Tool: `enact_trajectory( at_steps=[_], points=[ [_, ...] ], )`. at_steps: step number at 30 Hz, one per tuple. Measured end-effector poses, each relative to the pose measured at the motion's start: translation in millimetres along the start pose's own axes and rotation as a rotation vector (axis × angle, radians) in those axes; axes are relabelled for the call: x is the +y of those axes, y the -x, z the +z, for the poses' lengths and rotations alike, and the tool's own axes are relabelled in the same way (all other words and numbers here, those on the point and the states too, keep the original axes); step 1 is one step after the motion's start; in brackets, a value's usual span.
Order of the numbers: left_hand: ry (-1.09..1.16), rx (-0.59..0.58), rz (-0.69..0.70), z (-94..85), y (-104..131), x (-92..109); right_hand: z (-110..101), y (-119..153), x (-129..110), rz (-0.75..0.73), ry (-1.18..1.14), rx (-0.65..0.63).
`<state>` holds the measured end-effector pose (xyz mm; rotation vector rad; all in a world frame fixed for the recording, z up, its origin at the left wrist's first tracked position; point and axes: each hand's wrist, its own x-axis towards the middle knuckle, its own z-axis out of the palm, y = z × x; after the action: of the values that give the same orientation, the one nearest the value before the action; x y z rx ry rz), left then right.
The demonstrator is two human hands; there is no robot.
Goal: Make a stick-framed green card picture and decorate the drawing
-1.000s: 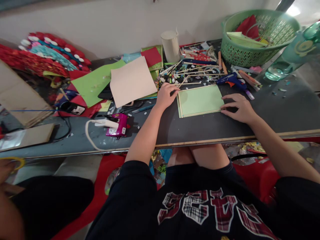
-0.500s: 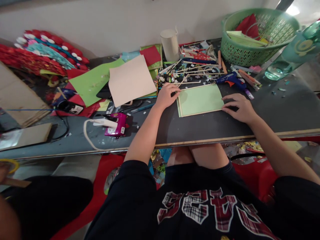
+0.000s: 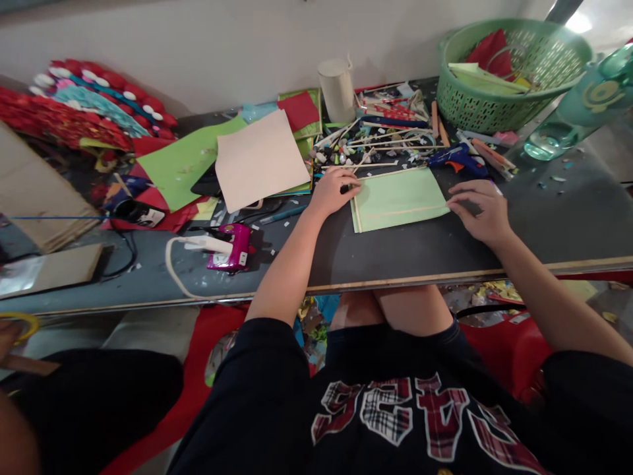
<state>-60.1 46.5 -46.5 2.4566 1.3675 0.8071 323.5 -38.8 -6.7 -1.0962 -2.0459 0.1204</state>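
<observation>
A pale green sheet of paper (image 3: 403, 191) lies on the dark table, with one thin wooden stick (image 3: 357, 210) along its left edge and another along its top edge. My left hand (image 3: 336, 191) is at the sheet's upper left corner, fingers bent and closed on it. My right hand (image 3: 479, 210) is just off the sheet's right edge. Its thumb and forefinger pinch the end of a thin wooden stick (image 3: 408, 212) that stretches across the lower part of the sheet.
A blue glue gun (image 3: 459, 158) lies behind my right hand. Loose sticks and scraps (image 3: 380, 142) cover the table's back. A green basket (image 3: 459, 99) and a water bottle (image 3: 548, 135) stand at right. Coloured papers (image 3: 262, 161) and a pink power adapter (image 3: 236, 247) are at left.
My right hand has moved slightly right, off the sheet's edge. The lower stick has shifted up from the bottom edge onto the sheet. My left hand has barely moved.
</observation>
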Motion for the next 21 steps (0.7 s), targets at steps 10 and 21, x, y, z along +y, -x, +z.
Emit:
enact_trajectory(
  at_steps=[10,21],
  points=[
    [0.017,-0.003,-0.003,2.8,-2,-5,11,0,8,0.024,-0.004,-0.228],
    [0.044,0.062,0.084,0.3,0,3,29,-30,9,0.094,0.241,-0.224]
  ],
)
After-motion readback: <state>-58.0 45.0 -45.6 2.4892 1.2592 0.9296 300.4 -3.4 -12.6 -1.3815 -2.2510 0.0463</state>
